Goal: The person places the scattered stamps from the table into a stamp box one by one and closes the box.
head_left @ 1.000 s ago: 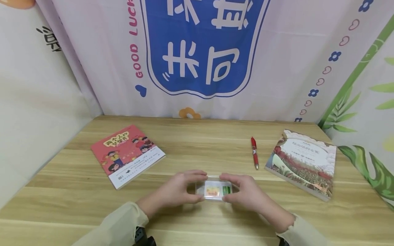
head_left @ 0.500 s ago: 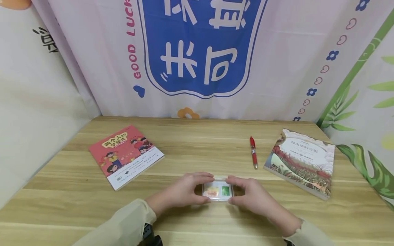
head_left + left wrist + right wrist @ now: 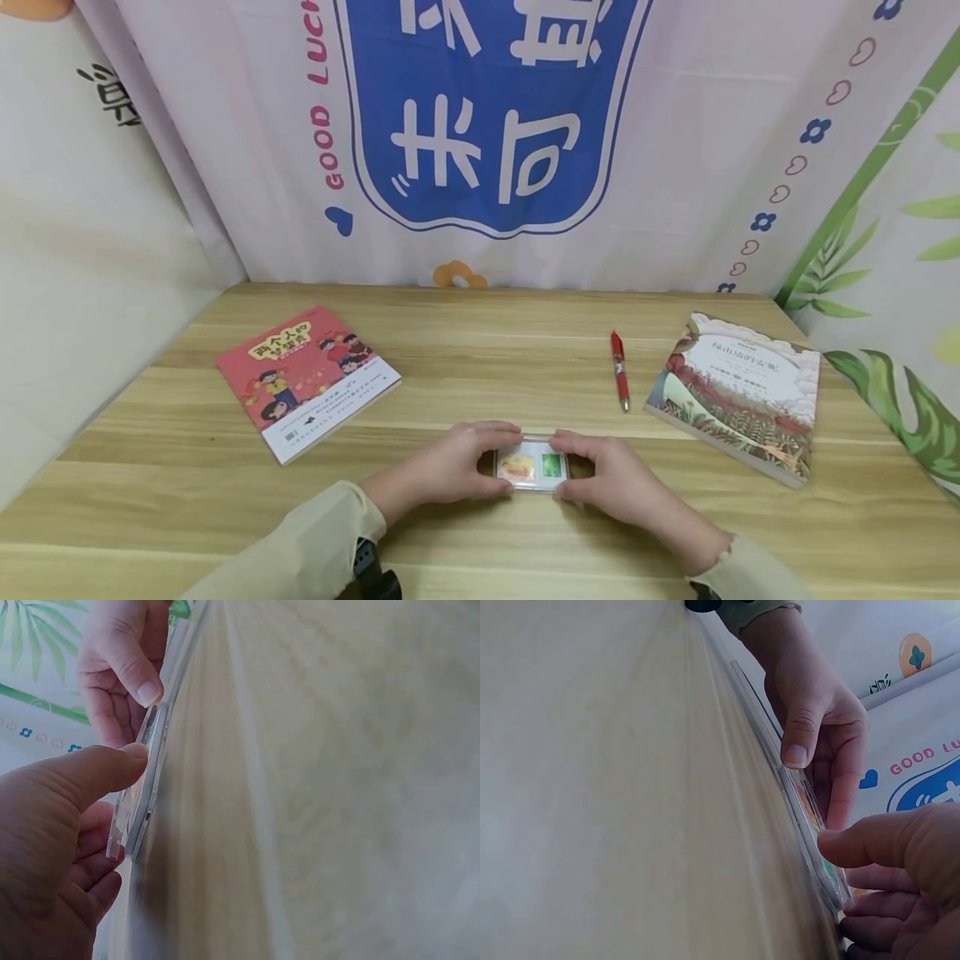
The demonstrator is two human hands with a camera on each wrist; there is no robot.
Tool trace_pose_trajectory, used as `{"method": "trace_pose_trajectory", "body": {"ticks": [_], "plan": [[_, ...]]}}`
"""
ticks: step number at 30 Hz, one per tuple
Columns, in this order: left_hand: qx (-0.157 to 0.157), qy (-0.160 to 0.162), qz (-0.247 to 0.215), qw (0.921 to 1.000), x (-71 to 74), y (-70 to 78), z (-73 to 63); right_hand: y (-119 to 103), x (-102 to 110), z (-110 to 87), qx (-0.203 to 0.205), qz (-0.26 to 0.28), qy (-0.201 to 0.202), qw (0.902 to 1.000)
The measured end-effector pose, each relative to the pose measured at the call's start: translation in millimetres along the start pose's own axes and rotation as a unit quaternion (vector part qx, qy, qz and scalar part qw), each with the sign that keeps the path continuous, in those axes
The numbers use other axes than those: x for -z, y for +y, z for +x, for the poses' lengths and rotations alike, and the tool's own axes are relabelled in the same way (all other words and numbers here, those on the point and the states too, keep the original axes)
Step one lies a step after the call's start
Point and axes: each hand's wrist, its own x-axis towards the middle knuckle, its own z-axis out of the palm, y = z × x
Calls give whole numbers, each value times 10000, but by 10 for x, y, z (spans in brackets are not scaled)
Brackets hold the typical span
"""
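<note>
A small flat rectangular case (image 3: pixel 531 467) of clear plastic lies between both hands, low in the middle of the table. Under its clear face shows a white ground with a yellow-orange picture and a green one. My left hand (image 3: pixel 467 460) holds its left end, thumb on the near edge and fingers on the far edge. At the other end my right hand (image 3: pixel 609 475) grips the same two edges. In the left wrist view the case (image 3: pixel 142 787) is seen edge-on, as a clear layer over a greyish one, close over the tabletop.
On the wooden table (image 3: pixel 480 367), a red-and-white book (image 3: pixel 309 379) lies to the left. A red pen (image 3: pixel 619 371) and a book with a plant-patterned cover (image 3: pixel 738 396) lie to the right. A printed curtain (image 3: pixel 675 192) hangs behind the table.
My left hand has shifted right, and the clear part that stuck out on the left now lines up with the white ground. My right hand has moved slightly right. Books and pen stay put.
</note>
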Motion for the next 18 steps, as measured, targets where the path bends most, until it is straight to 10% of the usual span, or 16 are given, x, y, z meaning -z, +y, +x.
{"method": "trace_pose_trajectory", "body": {"ticks": [18], "plan": [[142,-324,152,9993,-20,16,19,-6,8,-24,-7,-283,2,9996]]}}
